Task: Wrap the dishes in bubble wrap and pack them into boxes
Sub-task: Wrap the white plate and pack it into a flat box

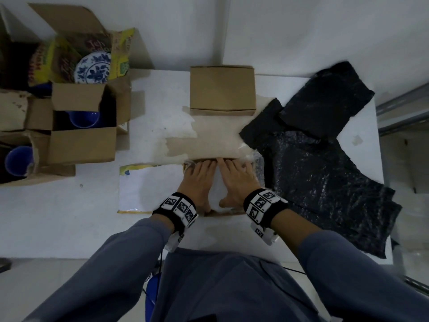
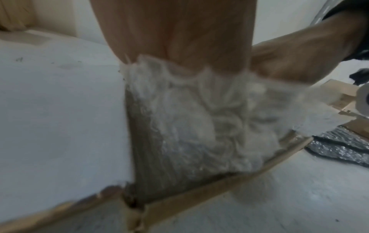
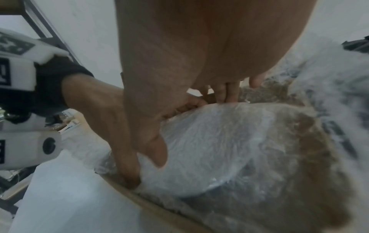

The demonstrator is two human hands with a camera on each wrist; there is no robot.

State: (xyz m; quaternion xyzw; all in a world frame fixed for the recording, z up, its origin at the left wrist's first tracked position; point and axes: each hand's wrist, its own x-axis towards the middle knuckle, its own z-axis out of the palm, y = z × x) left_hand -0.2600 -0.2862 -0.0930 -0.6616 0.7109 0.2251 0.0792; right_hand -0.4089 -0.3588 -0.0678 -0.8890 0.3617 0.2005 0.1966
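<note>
Both hands, left (image 1: 199,182) and right (image 1: 236,182), press flat, fingers straight and close together, on a dish wrapped in clear bubble wrap (image 3: 209,149), which lies beneath the fingers inside an open brown cardboard box (image 2: 199,189).

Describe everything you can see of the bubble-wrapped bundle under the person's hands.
The bubble-wrapped bundle is clear, crinkled plastic over a rounded, dish-like shape; the dish itself cannot be made out. It sits low inside an open cardboard box on the table. Both the left hand and right hand press flat on top of it, fingers stretched forward. Its loose wrap edges bunch up along the box walls.
</note>
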